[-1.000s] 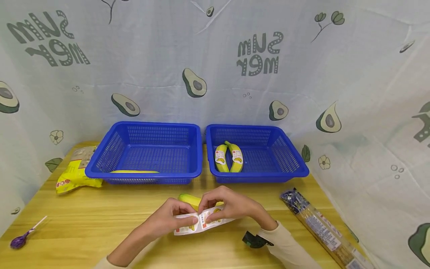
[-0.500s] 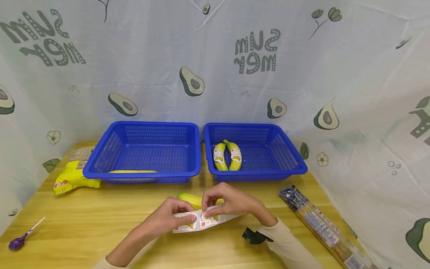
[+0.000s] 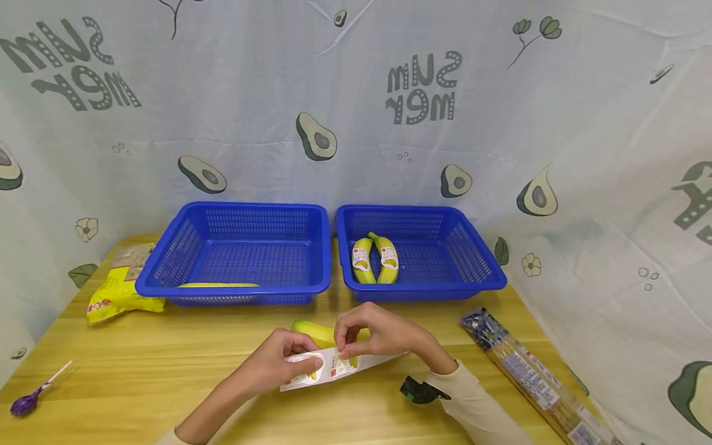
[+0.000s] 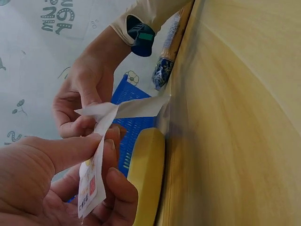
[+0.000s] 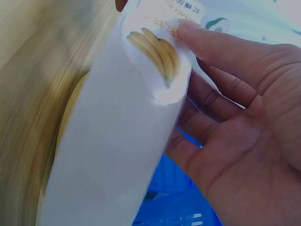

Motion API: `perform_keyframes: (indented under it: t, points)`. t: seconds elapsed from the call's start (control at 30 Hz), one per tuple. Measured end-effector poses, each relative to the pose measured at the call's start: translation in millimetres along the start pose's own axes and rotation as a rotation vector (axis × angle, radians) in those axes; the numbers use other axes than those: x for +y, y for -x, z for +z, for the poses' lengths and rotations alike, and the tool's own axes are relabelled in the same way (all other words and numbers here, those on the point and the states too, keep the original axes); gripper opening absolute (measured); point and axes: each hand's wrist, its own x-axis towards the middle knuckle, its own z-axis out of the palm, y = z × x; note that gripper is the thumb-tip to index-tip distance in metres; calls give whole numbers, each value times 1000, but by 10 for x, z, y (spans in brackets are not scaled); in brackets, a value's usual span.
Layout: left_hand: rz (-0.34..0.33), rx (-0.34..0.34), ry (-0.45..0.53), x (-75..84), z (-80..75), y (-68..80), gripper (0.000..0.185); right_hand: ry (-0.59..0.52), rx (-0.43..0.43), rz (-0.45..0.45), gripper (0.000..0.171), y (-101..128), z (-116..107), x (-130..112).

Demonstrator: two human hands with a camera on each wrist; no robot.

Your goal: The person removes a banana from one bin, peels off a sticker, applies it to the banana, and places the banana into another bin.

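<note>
In the head view my left hand [image 3: 278, 358] pinches the left part of a white sticker strip [image 3: 381, 361] between thumb and fingers. My right hand [image 3: 382, 337] pinches a banana-printed sticker [image 3: 340, 366] on the same strip, thumb on its face. From the right wrist, the sticker [image 5: 157, 56] shows over a bare white length of backing. In the left wrist view the strip [image 4: 96, 169] bends and splits into two white flaps near the right fingertips. Just behind the hands a yellow banana [image 3: 314, 332] lies on the table, partly hidden by them.
At the back right, a blue basket [image 3: 445, 288] holds two stickered bananas [image 3: 374, 258]. Another blue basket [image 3: 233, 290] at back left holds something yellow. A yellow bag [image 3: 122, 284], a purple lollipop [image 3: 25, 405] and a long noodle-like packet [image 3: 534, 377] lie around.
My right hand has shifted slightly right and up with its sticker, and more bare backing shows. The strip's left end has dipped a little. My left hand keeps its pinch.
</note>
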Motion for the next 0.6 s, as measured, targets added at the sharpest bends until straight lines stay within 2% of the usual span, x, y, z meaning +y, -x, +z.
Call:
perform_keyframes:
  t: [0.13, 0.4, 0.6]
  points:
    - [10, 15, -29, -33, 7, -5, 11, -57, -2, -19, 9, 5, -7, 3]
    - [46, 26, -143, -144, 66, -17, 5, -55, 11, -89, 9, 17, -22, 10]
    - [59, 14, -181, -234, 135, -8, 5, -72, 4, -28, 9, 18, -39, 9]
